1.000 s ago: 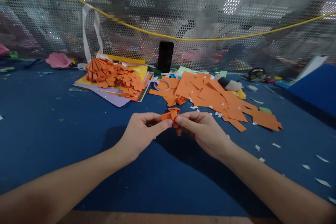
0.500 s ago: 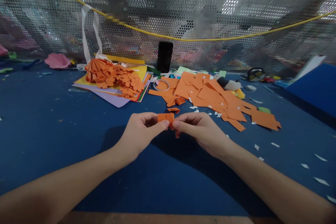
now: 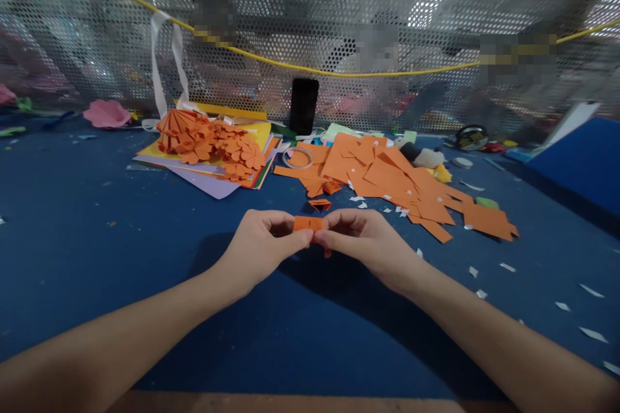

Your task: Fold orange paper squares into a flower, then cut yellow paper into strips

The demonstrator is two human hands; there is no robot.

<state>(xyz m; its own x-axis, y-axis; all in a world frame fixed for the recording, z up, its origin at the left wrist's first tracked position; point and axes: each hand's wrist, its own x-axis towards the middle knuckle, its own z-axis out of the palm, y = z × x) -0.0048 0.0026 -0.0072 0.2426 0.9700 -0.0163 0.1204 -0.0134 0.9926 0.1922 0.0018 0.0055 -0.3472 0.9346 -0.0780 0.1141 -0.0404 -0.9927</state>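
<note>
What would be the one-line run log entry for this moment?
left hand: pinching folded orange paper | right hand: pinching same | blue table: orange offcuts

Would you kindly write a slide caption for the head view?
Both hands, left hand and right hand, pinch a small folded orange paper piece above a blue table.

Paper stack (image 3: 213,171) left — loose paper sheets (image 3: 411,190) right.

1. Two hands are seen: left hand (image 3: 259,246), right hand (image 3: 368,242).
2. One small folded orange paper piece (image 3: 308,224) is pinched between them.
3. One black phone (image 3: 304,105) is stood upright.
4. One tape ring (image 3: 299,157) is counted.
5. One pink paper flower (image 3: 106,112) is counted.
</note>
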